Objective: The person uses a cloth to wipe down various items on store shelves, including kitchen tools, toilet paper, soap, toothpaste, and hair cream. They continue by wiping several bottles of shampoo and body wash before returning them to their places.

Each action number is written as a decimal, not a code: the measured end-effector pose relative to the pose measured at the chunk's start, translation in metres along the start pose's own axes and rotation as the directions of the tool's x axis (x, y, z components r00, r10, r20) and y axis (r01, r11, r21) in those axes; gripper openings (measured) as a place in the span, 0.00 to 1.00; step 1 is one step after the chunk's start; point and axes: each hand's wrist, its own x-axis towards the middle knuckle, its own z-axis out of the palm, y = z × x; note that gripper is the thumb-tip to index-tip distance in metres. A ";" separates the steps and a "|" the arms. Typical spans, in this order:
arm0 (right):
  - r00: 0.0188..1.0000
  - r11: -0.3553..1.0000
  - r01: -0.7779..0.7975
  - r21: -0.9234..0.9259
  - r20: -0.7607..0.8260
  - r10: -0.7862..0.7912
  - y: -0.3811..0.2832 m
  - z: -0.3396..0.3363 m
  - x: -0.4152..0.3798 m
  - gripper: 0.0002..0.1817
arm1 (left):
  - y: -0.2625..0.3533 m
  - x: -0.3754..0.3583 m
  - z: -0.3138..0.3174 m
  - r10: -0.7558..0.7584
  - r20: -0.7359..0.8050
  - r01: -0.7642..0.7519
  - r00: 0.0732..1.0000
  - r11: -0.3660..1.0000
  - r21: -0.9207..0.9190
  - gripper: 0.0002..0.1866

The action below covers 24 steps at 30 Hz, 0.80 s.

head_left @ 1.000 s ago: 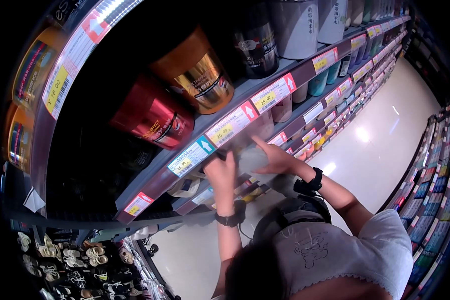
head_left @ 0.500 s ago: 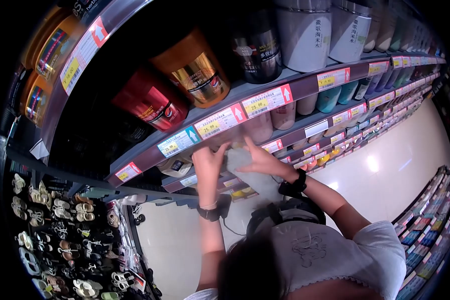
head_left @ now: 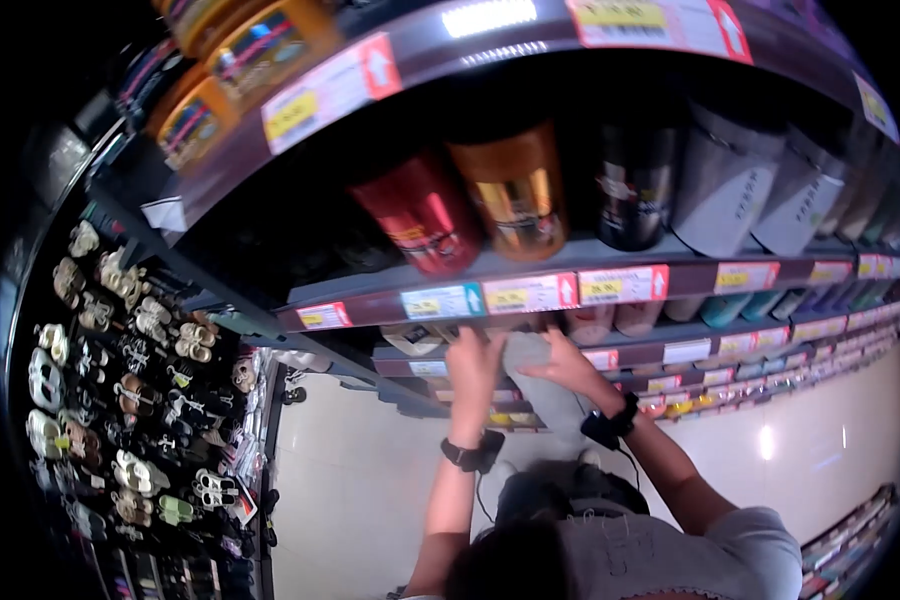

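Both hands are at the front of a lower shelf, just under the strip of price tags. My left hand (head_left: pixel 473 362) reaches up to the shelf edge; its fingertips are blurred and partly hidden there. My right hand (head_left: pixel 567 366) is closed on the side of a pale grey cloth (head_left: pixel 527 352) that hangs down between the hands. A white container (head_left: pixel 411 340) stands left of my left hand, and a pink bottle (head_left: pixel 590 323) is on the shelf beyond my right hand.
Above are a red jar (head_left: pixel 422 222), an orange jar (head_left: pixel 515 195), a black jar (head_left: pixel 634 190) and a white container (head_left: pixel 727 185). Shoes (head_left: pixel 135 390) hang at left. Pale floor (head_left: pixel 340 480) lies below. Another shelf (head_left: pixel 855 550) stands at lower right.
The camera view has shifted, so shelves and hands appear lower and further right, with more floor and upper shelf in view. The hands stay at the lower shelf with the cloth.
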 end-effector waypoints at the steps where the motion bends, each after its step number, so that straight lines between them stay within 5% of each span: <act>1: 0.999 0.998 -0.043 -0.045 -0.034 0.042 -0.011 -0.003 -0.006 0.43 | 0.002 -0.001 -0.001 -0.005 -0.003 0.005 1.000 1.000 -0.012 0.20; 4: 0.994 0.998 0.017 -0.059 -0.106 -0.023 -0.045 -0.002 -0.029 0.55 | -0.019 -0.012 0.003 -0.073 0.001 0.071 0.997 0.963 -0.258 0.30; 6: 0.965 0.991 0.087 -0.104 -0.240 -0.110 -0.052 0.011 -0.041 0.55 | -0.005 -0.027 -0.018 -0.172 0.009 0.163 0.985 0.916 -0.368 0.34; 7: 0.963 0.983 0.152 0.099 -0.238 -0.124 -0.069 0.017 -0.044 0.54 | 0.002 -0.037 -0.035 -0.135 0.106 0.165 0.985 0.915 -0.368 0.36; 10: 0.951 0.889 0.247 0.385 -0.270 -0.147 -0.120 0.045 -0.047 0.48 | 0.010 -0.071 -0.072 0.113 0.496 0.327 0.861 0.625 -0.709 0.41; 13: 0.953 0.916 0.273 0.294 -0.211 -0.216 -0.143 0.093 -0.041 0.44 | -0.030 -0.089 -0.083 0.182 0.425 0.205 0.887 0.669 -0.715 0.44; 17: 0.971 0.932 0.239 0.274 -0.061 -0.231 -0.169 0.143 -0.029 0.46 | -0.073 -0.085 -0.167 -0.001 0.380 0.315 0.925 0.563 -0.764 0.39; 22: 0.970 0.944 0.237 0.229 -0.112 -0.216 -0.178 0.180 -0.037 0.44 | -0.090 -0.017 -0.315 -0.143 -0.028 0.091 0.989 0.758 -0.646 0.37; 24: 0.972 0.953 0.219 0.208 -0.127 -0.195 -0.174 0.188 -0.048 0.43 | -0.067 0.035 -0.367 0.045 -0.278 -0.141 0.959 0.932 -0.335 0.43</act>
